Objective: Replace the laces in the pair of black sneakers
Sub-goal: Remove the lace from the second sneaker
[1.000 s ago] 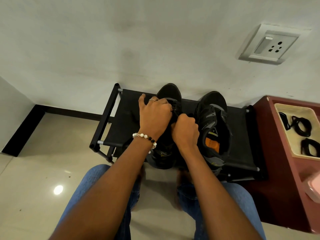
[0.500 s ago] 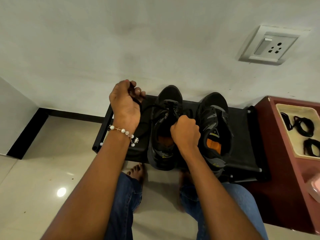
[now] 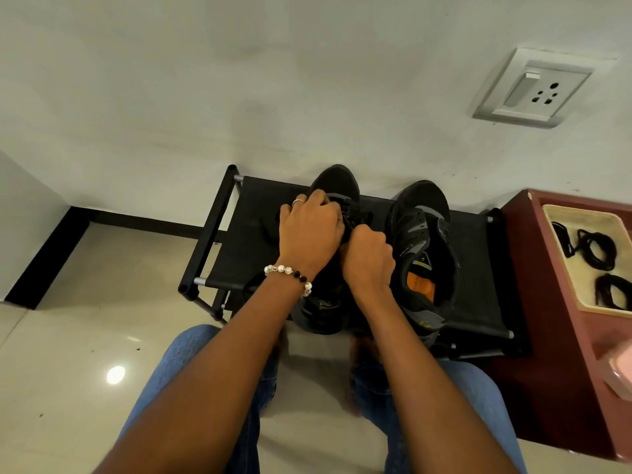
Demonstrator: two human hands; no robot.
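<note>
Two black sneakers stand side by side on a low black shoe rack point(image 3: 260, 200), toes toward the wall. My left hand point(image 3: 309, 230), with a ring and bead bracelet, lies over the lacing of the left sneaker point(image 3: 337, 181), fingers closed on its black lace point(image 3: 352, 213). My right hand point(image 3: 367, 256) is fisted just beside it, pinching the same lace at the eyelets. Both hands hide most of that shoe's tongue. The right sneaker point(image 3: 422, 241) stands untouched, its orange insole showing and no lace visible in it.
A maroon cabinet point(image 3: 547, 336) stands right of the rack, with a cream tray point(image 3: 581, 302) holding coiled black laces point(image 3: 596, 248). The wall with a socket plate point(image 3: 531, 87) is directly behind the rack. My knees in blue jeans sit below, over a glossy tiled floor.
My left hand, which had pulled a length of lace up and out to the left, has come back onto the left sneaker's lacing. My right hand has stayed at the eyelets.
</note>
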